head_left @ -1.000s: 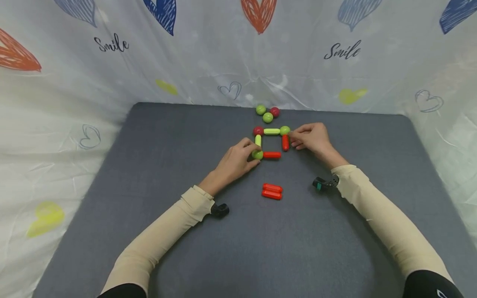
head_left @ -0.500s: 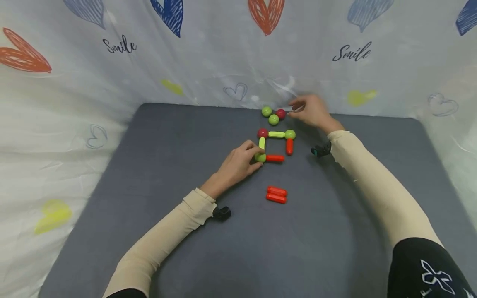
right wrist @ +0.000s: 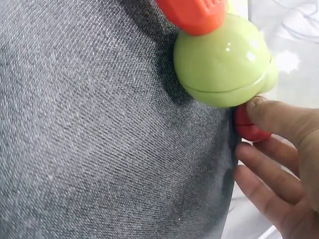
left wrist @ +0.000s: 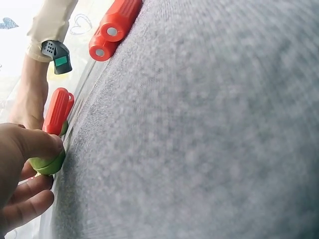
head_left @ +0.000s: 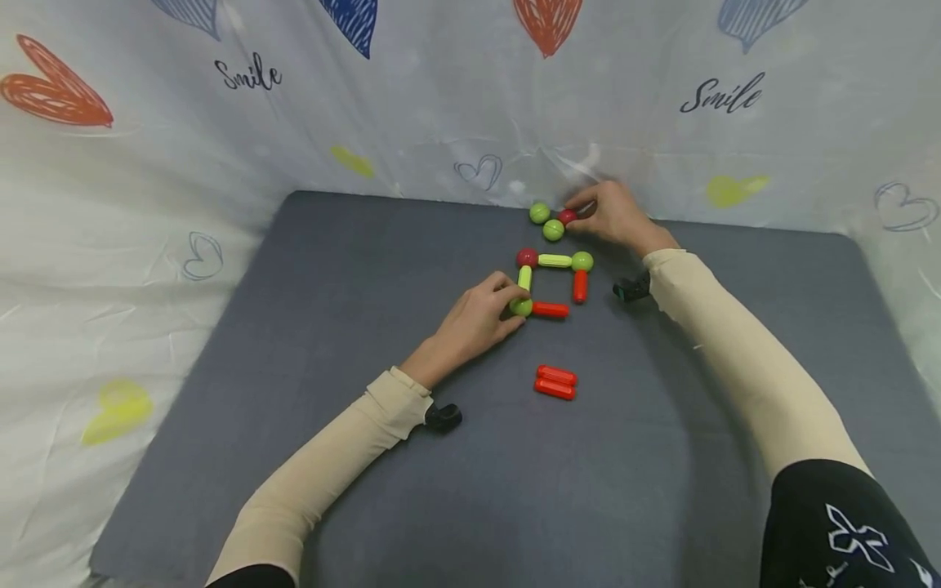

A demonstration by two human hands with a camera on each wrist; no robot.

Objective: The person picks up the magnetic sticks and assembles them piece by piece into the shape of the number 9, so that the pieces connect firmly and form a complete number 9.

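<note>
My left hand (head_left: 481,317) pinches a green ball (head_left: 521,307) at the near left corner of a small frame of balls and rods. From that ball a red rod (head_left: 550,310) runs right and a yellow-green rod (head_left: 525,278) runs back to a red ball (head_left: 527,258). Along the back, another yellow-green rod (head_left: 555,261) joins a green ball (head_left: 582,261), from which a second red rod (head_left: 580,287) points toward me. At the table's back edge my right hand (head_left: 616,216) grips a loose red ball (head_left: 567,217) between thumb and fingers, beside two green balls (head_left: 553,230).
Two red rods (head_left: 555,382) lie side by side nearer to me on the grey table (head_left: 470,490). In the left wrist view their magnet-like end discs show. A white printed sheet (head_left: 412,98) hangs right behind the back edge.
My right hand has left the frame's right-hand green ball, moved back to the loose balls and closed on the red one. The left hand stays on its green ball.
</note>
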